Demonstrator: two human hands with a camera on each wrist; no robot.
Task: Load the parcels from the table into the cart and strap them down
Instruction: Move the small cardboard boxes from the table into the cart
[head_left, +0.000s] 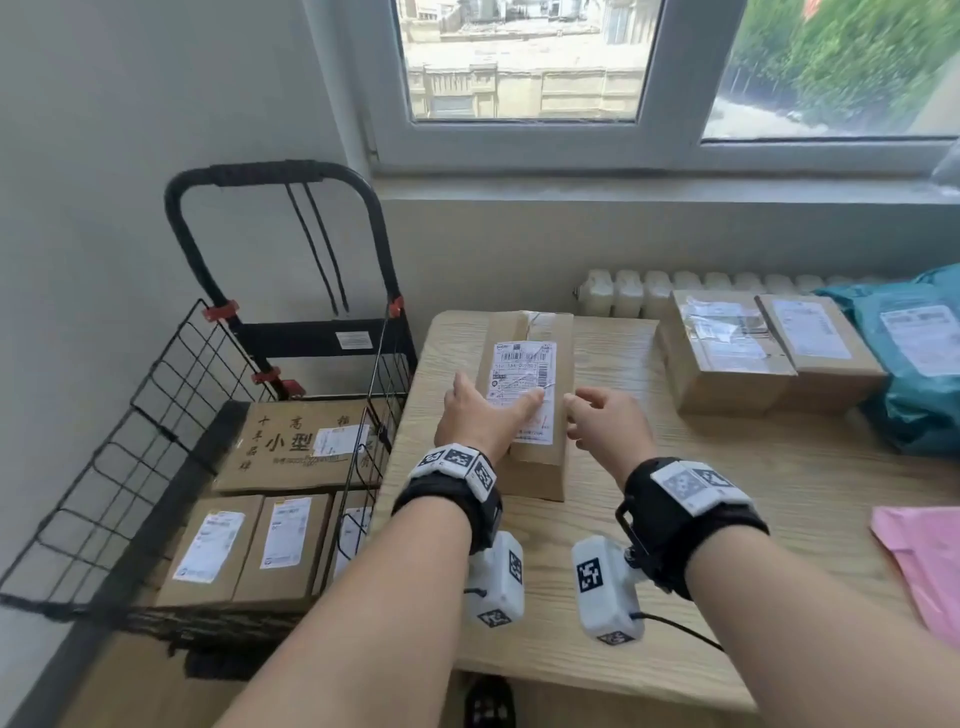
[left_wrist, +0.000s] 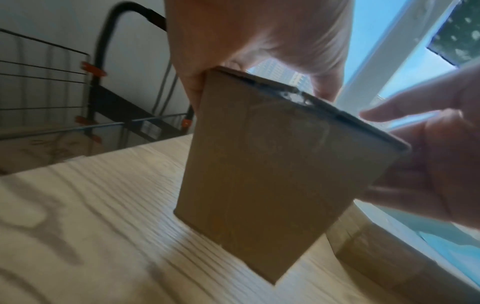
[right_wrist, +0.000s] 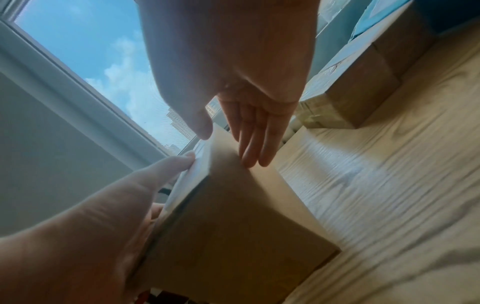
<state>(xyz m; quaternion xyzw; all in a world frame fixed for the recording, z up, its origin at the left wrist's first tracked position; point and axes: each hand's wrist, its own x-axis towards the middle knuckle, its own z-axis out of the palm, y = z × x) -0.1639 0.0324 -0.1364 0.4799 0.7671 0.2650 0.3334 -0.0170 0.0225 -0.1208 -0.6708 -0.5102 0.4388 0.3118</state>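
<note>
I stand at a pale wooden table (head_left: 727, 519) pushed under a window (head_left: 519, 62), with a bare white wall to the left. Against that wall the wire cart (head_left: 104, 467) waits, its black handle upright; three boxes already lie flat in it, and two thin black cords hang from the handle (I take these for the straps, though I cannot see their ends).

Next along, near the table's left edge, lies the long brown parcel (head_left: 530, 384), label up, its long axis running away from me toward the window. My left hand (head_left: 478, 415) clasps its left side, thumb laid over the label and fingers down the far flank. My right hand (head_left: 608, 421) is just beside the right edge, fingers straight and loose, their tips touching the right face but holding nothing. From the left wrist the near end looks tilted, though I cannot tell whether the parcel has left the wood.

The cart lies to the left of the parcel and lower than the tabletop, so the left hand is the nearer one and the lift should swing leftward over the wire side.

Further right sit two more cardboard boxes (head_left: 727, 358), then teal mailer bags (head_left: 914, 364) and a pink one (head_left: 924, 561), both cut off by the frame. The cart's front is hidden behind my left forearm.
</note>
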